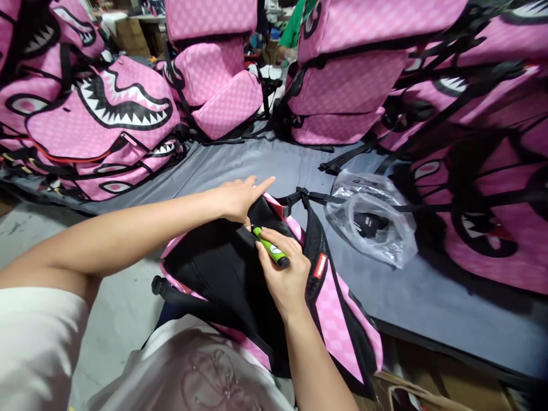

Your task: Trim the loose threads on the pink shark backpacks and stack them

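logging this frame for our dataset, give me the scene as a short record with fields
left hand: resting on the open backpack, fingertips beside the marker tip
right hand: holding a green marker, tip against the black fabric
backpack: pink checkered and black, at the table's near edge
red label: on the shoulder strap
plastic bag: clear, right of the backpack, dark items inside
table: covered in grey cloth
background: stacked pink bags, some with shark-mouth print

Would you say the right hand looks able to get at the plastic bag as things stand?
Probably yes: the plastic bag lies nearby, just past the backpack's strap, with nothing tall between, though the right hand holds a marker.
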Motion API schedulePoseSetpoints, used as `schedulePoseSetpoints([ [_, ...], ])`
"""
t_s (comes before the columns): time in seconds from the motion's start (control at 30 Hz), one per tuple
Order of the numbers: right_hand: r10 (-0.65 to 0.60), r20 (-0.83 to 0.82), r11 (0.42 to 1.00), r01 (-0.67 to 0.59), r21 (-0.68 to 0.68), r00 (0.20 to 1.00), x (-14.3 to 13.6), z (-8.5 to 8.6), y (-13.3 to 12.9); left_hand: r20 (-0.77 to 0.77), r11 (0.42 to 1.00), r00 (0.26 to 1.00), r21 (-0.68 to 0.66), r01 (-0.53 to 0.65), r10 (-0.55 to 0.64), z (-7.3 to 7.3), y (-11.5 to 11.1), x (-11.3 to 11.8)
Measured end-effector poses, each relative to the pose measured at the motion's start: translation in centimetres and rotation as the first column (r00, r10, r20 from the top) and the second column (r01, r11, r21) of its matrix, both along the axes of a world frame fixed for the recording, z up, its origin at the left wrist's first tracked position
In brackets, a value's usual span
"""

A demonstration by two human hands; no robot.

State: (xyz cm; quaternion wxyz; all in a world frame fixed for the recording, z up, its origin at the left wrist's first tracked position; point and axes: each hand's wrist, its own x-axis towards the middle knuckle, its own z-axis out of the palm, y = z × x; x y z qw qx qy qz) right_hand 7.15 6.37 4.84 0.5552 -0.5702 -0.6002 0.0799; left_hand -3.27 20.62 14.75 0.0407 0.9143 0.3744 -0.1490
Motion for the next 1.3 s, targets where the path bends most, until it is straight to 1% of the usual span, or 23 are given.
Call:
schedulePoseSetpoints([
  [0.13,-0.016,-0.034,1.000,0.017,0.013,0.999,0.0,-0.8,0.4,-0.088,0.996,0.992,0.021,-0.086,0.087,-0.3,-0.3,1.4],
  [0.23,-0.033,-0.041,0.999,0.033,0.013,0.999,-0.1,-1.1,0.7,-0.085,0.995,0.992,0.045,-0.091,0.094,-0.8,-0.4,1.7],
  [0.3,-0.041,-0.032,0.999,0.042,0.022,0.999,-0.1,-1.1,0.7,-0.078,0.995,0.994,0.067,-0.073,0.078,-1.0,-0.4,1.7],
  [0.37,-0.037,-0.015,0.999,0.037,0.024,0.999,0.1,-1.0,0.4,-0.098,0.997,0.994,0.059,-0.053,0.059,-1.1,-0.2,1.6],
  [0.47,0.011,0.028,1.000,-0.012,0.012,1.000,0.6,-0.6,-0.1,-0.124,1.000,0.992,-0.024,0.006,-0.009,-0.7,0.2,1.4],
  [0.53,0.054,0.061,0.998,-0.055,0.006,0.997,1.0,-0.4,-0.4,-0.115,0.996,0.992,-0.082,0.042,-0.051,-0.4,0.6,1.2],
  [0.63,0.080,0.089,0.997,-0.081,0.007,0.993,1.4,-0.2,-0.6,-0.087,0.989,0.993,-0.130,0.069,-0.081,-0.3,1.5,0.7],
  [0.77,0.073,0.106,0.997,-0.075,0.010,0.992,1.4,-0.1,-0.8,-0.005,0.969,0.988,-0.196,0.152,-0.156,-0.5,2.6,-0.1],
  [0.83,0.082,0.105,0.997,-0.083,0.004,0.991,1.2,0.1,-0.9,0.031,0.963,0.985,-0.206,0.174,-0.172,-0.6,2.9,-0.5],
  [1.0,0.157,0.073,0.987,-0.158,0.002,0.985,0.7,0.3,-1.2,0.004,0.976,0.992,-0.177,0.127,-0.128,-0.3,2.4,-0.9],
  [1.1,0.209,0.065,0.977,-0.211,0.024,0.976,0.8,0.0,-1.5,-0.092,0.996,0.995,-0.086,0.030,-0.038,0.1,1.4,-0.8],
  [1.17,0.230,0.063,0.972,-0.233,0.043,0.971,1.0,-0.1,-1.7,-0.172,1.000,0.985,-0.014,-0.009,0.006,0.4,0.9,-0.6],
  [1.23,0.229,0.065,0.972,-0.232,0.040,0.971,1.2,-0.2,-1.8,-0.213,1.000,0.977,0.008,0.005,-0.004,0.7,0.6,-0.5],
  [1.3,0.208,0.077,0.978,-0.210,0.018,0.975,1.2,-0.1,-1.7,-0.208,0.999,0.978,-0.012,0.035,-0.037,0.8,0.7,-0.5],
])
